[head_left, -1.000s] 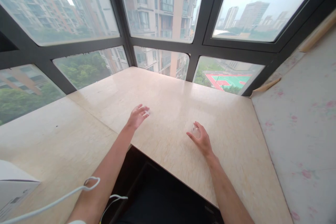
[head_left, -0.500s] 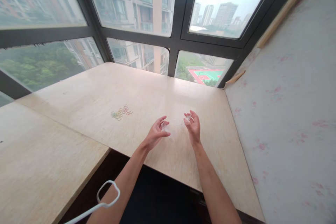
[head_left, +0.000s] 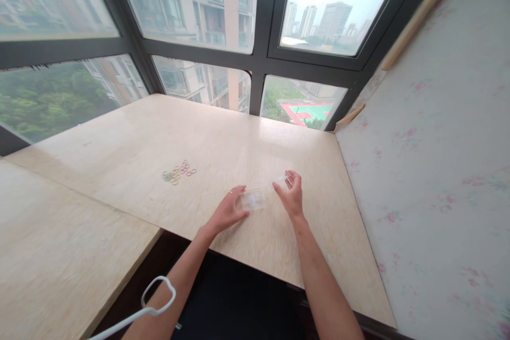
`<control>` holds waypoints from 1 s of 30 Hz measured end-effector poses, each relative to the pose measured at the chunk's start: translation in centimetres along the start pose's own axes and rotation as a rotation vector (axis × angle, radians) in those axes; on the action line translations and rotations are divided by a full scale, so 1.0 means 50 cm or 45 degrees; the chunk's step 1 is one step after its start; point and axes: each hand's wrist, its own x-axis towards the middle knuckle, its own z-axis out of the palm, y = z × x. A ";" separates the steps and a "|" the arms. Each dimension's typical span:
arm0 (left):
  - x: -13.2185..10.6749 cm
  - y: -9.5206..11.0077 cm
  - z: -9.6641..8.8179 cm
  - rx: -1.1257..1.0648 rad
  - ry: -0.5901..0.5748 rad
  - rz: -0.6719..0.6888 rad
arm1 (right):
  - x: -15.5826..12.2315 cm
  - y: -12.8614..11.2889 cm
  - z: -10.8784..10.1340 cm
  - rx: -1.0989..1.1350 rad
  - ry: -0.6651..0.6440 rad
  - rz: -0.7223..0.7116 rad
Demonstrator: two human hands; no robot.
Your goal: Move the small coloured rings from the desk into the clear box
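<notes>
My left hand (head_left: 227,211) rests low on the marble desk (head_left: 131,138), its fingers against a small clear plastic box (head_left: 252,200). My right hand (head_left: 290,194) is just to the right, pinching a small clear piece (head_left: 282,177) between thumb and fingers; it looks like the box's lid. A little pile of several coloured rubber bands (head_left: 178,171) lies on the desk, well to the left of both hands.
Dark-framed windows (head_left: 258,64) wrap round the far side of the desk. A floral-papered wall (head_left: 430,170) closes the right side. A white cable loop (head_left: 155,297) hangs near my left forearm. Dark space lies under the desk's front edge.
The view swung right, bringing the rubber bands into sight. My hands came together from wide apart, and the left hand has lowered the clear box onto the desk.
</notes>
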 end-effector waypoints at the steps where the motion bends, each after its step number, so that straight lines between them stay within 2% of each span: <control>1: -0.004 -0.004 -0.002 0.080 -0.008 0.013 | -0.002 -0.001 -0.002 -0.058 -0.006 -0.029; 6: -0.011 -0.014 -0.004 0.199 -0.048 0.018 | -0.019 -0.015 -0.027 -0.211 -0.064 -0.121; 11: 0.000 -0.004 0.006 0.263 -0.125 0.074 | -0.043 -0.019 -0.105 -0.321 -0.044 -0.123; 16: 0.033 0.024 0.048 0.322 -0.219 0.155 | -0.065 -0.012 -0.207 -0.493 0.019 -0.129; 20: 0.064 0.045 0.094 0.323 -0.317 0.208 | -0.089 -0.009 -0.266 -0.623 0.077 -0.080; 24: 0.089 0.052 0.129 0.313 -0.377 0.275 | -0.112 -0.012 -0.295 -0.751 0.094 -0.045; 30: 0.113 0.052 0.156 0.295 -0.398 0.314 | -0.126 -0.014 -0.300 -0.890 0.107 0.018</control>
